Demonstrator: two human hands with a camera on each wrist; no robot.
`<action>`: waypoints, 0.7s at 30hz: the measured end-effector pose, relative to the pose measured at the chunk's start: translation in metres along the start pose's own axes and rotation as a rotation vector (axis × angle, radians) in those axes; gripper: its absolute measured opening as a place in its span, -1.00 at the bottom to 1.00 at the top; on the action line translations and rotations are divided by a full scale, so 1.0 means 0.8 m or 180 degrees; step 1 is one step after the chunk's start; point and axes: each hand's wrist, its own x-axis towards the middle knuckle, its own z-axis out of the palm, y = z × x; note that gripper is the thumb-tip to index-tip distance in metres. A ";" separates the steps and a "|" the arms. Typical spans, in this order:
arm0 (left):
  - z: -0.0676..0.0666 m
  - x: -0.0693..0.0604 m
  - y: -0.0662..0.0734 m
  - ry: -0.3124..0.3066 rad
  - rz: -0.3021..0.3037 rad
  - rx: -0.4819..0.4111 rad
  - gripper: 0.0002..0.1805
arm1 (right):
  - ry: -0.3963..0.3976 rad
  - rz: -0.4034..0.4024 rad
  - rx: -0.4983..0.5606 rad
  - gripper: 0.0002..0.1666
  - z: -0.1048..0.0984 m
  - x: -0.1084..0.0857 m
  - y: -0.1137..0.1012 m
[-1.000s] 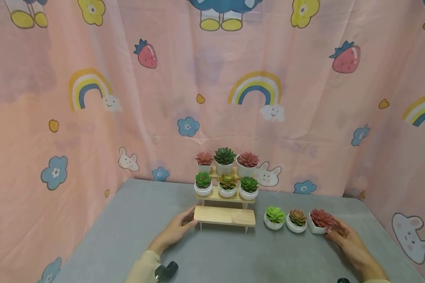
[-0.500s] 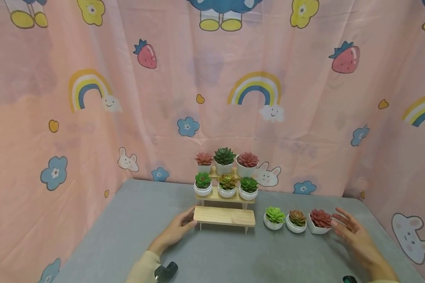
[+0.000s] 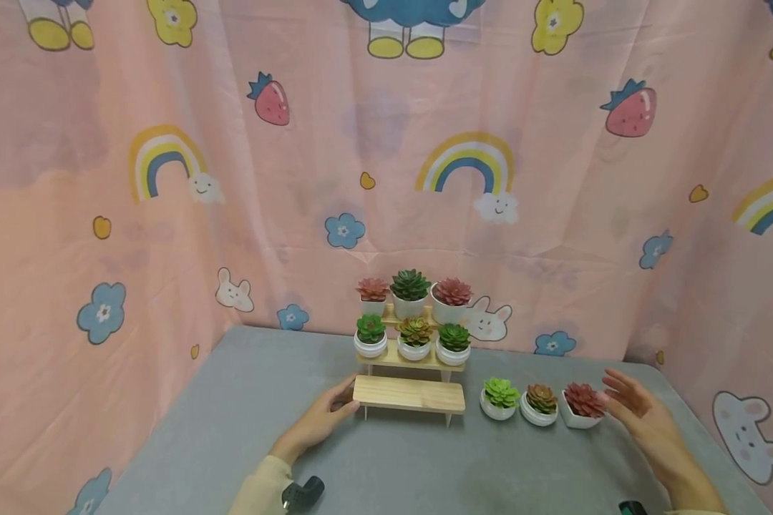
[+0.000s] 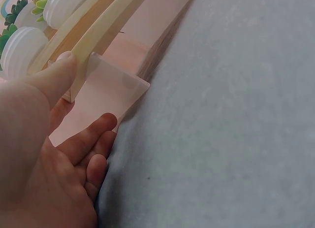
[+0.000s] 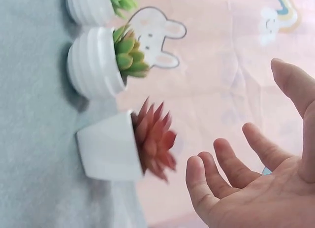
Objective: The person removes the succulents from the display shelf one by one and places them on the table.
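Far up our pale-wood stepped stand (image 3: 409, 395), six white-potted succulents (image 3: 415, 346) look done; three others (image 3: 539, 413), right on the grey worktop (image 3: 438, 465), seem pending. Left grip (image 3: 318, 416) pinches stand; right grip (image 3: 647, 428) released beside the red square-potted succulent (image 3: 582, 405).

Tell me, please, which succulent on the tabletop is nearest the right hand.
The red succulent beside the right hand, in an angular pot; the other two have round pots.

pink cloth backdrop (image 3: 373, 107) | printed rainbows (image 3: 467, 146), strawberries (image 3: 273, 104), white rabbits (image 3: 235, 293) | grey tabletop (image 3: 425, 468)
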 end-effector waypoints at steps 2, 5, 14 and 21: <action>0.000 0.000 0.000 -0.0002 0.0011 0.0015 -0.28 | -0.0001 -0.0017 -0.0068 -0.34 0.002 -0.001 -0.008; 0.000 0.000 0.000 -0.0007 0.0026 0.0020 -0.28 | 0.0003 -0.0052 -0.0135 -0.33 0.006 -0.002 -0.019; 0.000 0.000 0.002 0.0008 -0.0037 -0.0023 -0.29 | -0.0075 -0.0279 -0.0197 -0.34 0.028 -0.002 -0.041; 0.001 0.002 0.000 0.0007 -0.0027 -0.0046 -0.28 | -0.0221 -0.0204 -0.0321 -0.29 0.049 -0.002 -0.054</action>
